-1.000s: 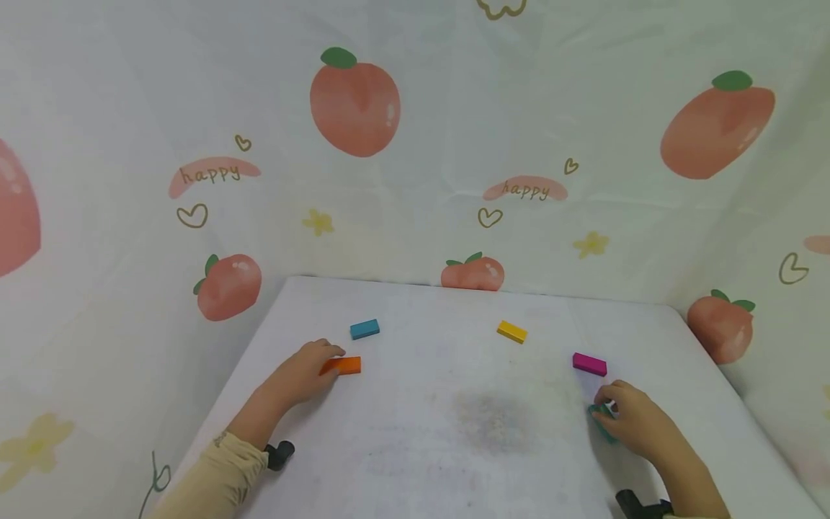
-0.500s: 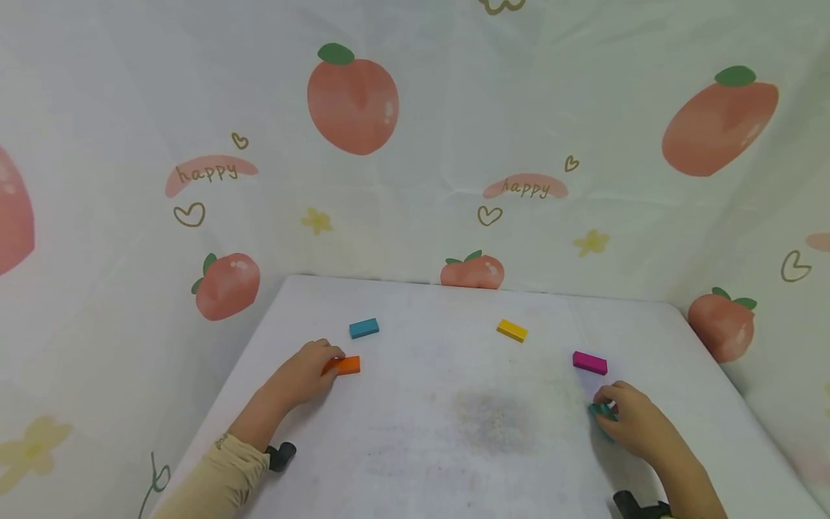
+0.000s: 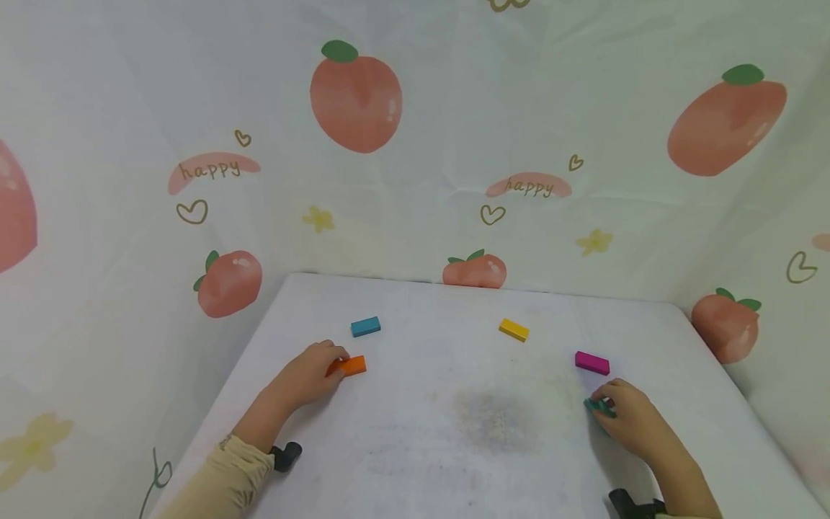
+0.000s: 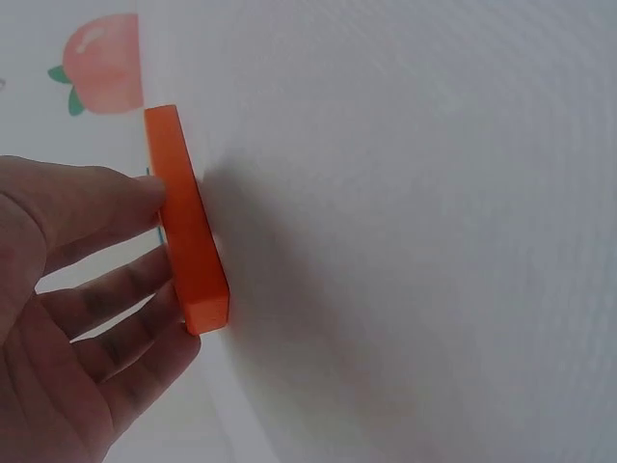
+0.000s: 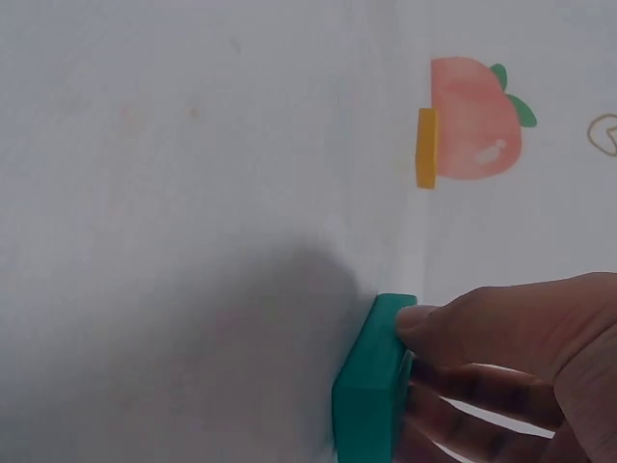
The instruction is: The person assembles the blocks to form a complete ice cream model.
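L hand [image 3: 313, 373], fingers part-closed, pinches orange blk [image 4: 191, 231] at L side of desk [image 3: 402, 425], near blue blk [image 3: 366, 327]; R hand [image 3: 634, 417], fingers likewise, pinches green blk [image 5: 371, 386] nr magenta blk [image 3: 592, 363]; yellow blk [image 3: 514, 330] farther back; can't tell if held blks touch desk.

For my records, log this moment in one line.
left hand: pinches orange block; right hand: pinches teal block; table: blue block, yellow block, magenta block

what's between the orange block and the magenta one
In the head view, only bare white tabletop lies between the orange block and the magenta block.
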Tool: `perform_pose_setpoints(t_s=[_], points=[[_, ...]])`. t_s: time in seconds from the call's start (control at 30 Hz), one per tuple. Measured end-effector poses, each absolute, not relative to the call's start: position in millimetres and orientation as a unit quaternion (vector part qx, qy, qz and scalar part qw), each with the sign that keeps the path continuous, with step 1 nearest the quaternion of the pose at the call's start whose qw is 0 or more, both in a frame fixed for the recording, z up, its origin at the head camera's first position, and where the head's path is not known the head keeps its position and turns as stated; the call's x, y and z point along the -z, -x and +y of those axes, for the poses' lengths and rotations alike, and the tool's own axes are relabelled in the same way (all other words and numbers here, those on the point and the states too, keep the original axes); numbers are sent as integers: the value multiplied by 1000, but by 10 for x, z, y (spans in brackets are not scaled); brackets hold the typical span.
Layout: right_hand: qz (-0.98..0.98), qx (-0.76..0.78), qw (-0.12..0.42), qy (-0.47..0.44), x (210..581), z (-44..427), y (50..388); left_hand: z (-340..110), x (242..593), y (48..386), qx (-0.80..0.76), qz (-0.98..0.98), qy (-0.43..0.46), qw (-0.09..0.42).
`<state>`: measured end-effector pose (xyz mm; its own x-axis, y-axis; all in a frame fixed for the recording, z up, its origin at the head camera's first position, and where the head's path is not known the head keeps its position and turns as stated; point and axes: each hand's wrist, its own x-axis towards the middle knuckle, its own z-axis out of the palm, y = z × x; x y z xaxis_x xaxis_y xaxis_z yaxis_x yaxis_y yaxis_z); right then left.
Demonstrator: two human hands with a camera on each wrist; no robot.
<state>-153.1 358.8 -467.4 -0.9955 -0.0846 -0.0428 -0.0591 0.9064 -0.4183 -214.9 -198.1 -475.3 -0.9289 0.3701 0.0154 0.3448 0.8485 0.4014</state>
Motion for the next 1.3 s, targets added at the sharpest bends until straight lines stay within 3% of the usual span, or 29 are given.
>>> perform_pose_setpoints(t_s=[0.4,0.7,0.97,1.3], points=[[977,207,18,49,4708,3477,1630,-1870,4737,2111,-238,957,-157,62],[974,217,47,45,4701,3438,1669,-1778,4754,2063,-252,953,-145,81],[971,230,21,62,4719,3346,1694,-1674,4742,2009,-268,950,-131,89],[974,218,29,52,4731,3242,1759,-1517,4703,1931,-274,949,-119,97]])
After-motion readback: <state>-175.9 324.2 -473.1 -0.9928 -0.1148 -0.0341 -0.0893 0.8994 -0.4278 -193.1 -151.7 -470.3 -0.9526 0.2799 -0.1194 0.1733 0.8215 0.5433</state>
